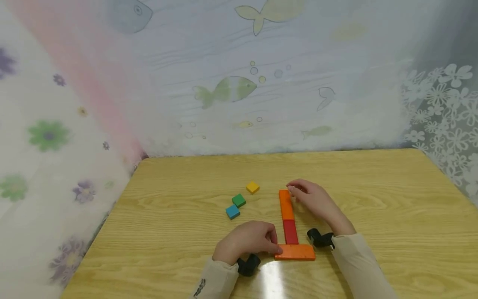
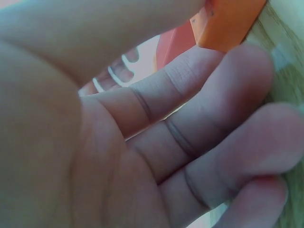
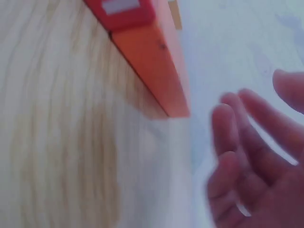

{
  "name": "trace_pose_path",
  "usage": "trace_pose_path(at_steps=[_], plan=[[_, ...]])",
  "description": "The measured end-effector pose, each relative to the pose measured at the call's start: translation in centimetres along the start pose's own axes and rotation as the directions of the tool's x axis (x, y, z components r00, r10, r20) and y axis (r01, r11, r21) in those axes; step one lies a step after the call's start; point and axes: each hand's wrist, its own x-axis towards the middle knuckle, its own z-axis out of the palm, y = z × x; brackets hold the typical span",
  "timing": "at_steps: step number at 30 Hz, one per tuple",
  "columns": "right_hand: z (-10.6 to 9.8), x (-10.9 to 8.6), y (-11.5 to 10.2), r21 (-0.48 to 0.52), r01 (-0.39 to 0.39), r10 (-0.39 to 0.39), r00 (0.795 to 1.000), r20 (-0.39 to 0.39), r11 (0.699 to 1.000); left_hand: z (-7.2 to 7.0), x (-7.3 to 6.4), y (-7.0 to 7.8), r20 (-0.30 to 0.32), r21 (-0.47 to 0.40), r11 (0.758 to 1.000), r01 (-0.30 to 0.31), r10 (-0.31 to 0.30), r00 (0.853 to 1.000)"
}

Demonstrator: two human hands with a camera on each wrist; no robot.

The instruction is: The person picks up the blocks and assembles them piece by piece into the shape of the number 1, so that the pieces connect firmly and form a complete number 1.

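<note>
An orange block (image 1: 295, 252) lies crosswise near the table's front. My left hand (image 1: 248, 241) pinches its left end between thumb and index finger; in the left wrist view the fingers curl beside the block's corner (image 2: 225, 26). From its far side a red block (image 1: 290, 231) runs away from me. In line beyond that lies a second orange block (image 1: 286, 204). My right hand (image 1: 311, 200) hovers at the far end of this one, fingers loosely bent. In the right wrist view that hand (image 3: 256, 161) stands apart from the orange block (image 3: 154, 66), holding nothing.
Left of the line of blocks lie three small square blocks: yellow (image 1: 252, 187), green (image 1: 239, 200) and blue (image 1: 232, 211). The wooden table (image 1: 168, 232) meets a wall (image 1: 168, 104) with fish pictures at the back. A black wrist camera (image 1: 320, 238) sits beside the right wrist.
</note>
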Motion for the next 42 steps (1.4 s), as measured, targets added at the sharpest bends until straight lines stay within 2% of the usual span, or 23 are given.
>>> trace_pose_path(at_steps=[6, 10, 16, 20, 25, 28, 34, 39, 42], plan=[[0.1, -0.2, -1.1, 0.002, 0.084, -0.084, 0.991, -0.109, 0.996, -0.2, -0.1, 0.1, 0.006, 0.002, 1.0, 0.007, -0.007, 1.0], [-0.3, -0.4, -2.2, 0.013, 0.137, -0.134, 0.983, -0.127, 0.991, -0.2, -0.1, 0.1, 0.011, -0.002, 1.0, 0.007, -0.007, 1.0], [-0.7, -0.3, -3.2, 0.035, 0.161, -0.159, 0.986, -0.038, 0.986, -0.2, -0.1, -0.1, 0.006, -0.005, 1.0, 0.005, -0.005, 1.0], [-0.6, 0.0, -3.7, 0.011, 0.186, -0.186, 0.982, -0.02, 0.982, -0.1, 0.0, -0.1, 0.003, -0.009, 1.0, 0.002, -0.002, 1.0], [-0.4, 0.8, -4.3, -0.113, 0.241, -0.244, 0.97, -0.012, 0.964, 0.0, 0.0, 0.0, 0.001, 0.0, 1.0, 0.002, -0.002, 1.0], [-0.2, 1.4, -4.5, -0.181, 0.262, -0.263, 0.965, 0.02, 0.948, 0.0, 0.1, 0.1, 0.002, 0.001, 1.0, -0.001, 0.001, 1.0], [0.4, 2.4, -4.6, -0.28, 0.263, -0.239, 0.964, 0.119, 0.923, 0.0, 0.1, 0.0, 0.017, -0.001, 1.0, 0.003, -0.003, 1.0], [1.0, 2.9, -5.1, -0.376, 0.29, -0.237, 0.954, 0.182, 0.88, 0.1, 0.0, 0.0, 0.017, -0.009, 1.0, 0.002, -0.002, 1.0], [1.3, 3.2, -5.5, -0.402, 0.298, -0.23, 0.95, 0.209, 0.866, 0.0, -0.2, 0.0, 0.01, -0.007, 1.0, 0.002, -0.002, 1.0]])
